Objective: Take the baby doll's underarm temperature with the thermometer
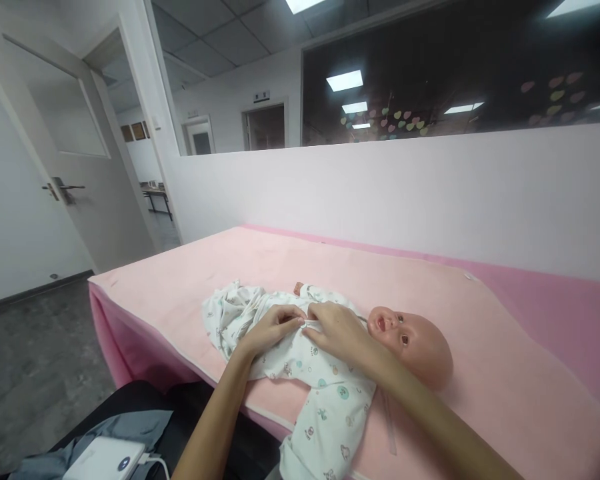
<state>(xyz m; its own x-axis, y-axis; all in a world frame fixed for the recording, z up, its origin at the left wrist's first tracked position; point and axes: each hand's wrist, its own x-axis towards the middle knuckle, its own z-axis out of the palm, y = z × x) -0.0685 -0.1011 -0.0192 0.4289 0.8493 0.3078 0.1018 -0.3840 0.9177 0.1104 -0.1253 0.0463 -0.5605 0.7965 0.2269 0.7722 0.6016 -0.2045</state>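
Two hands [305,328] pinch one printed garment [325,393] on one doll [413,343].

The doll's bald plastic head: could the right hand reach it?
Probably yes: nothing seems to block the right hand from the nearby head, though its fingers are on the white printed garment.

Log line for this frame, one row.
left hand: on printed garment | right hand: on garment front | doll: on back, wearing garment | surface: pink cover
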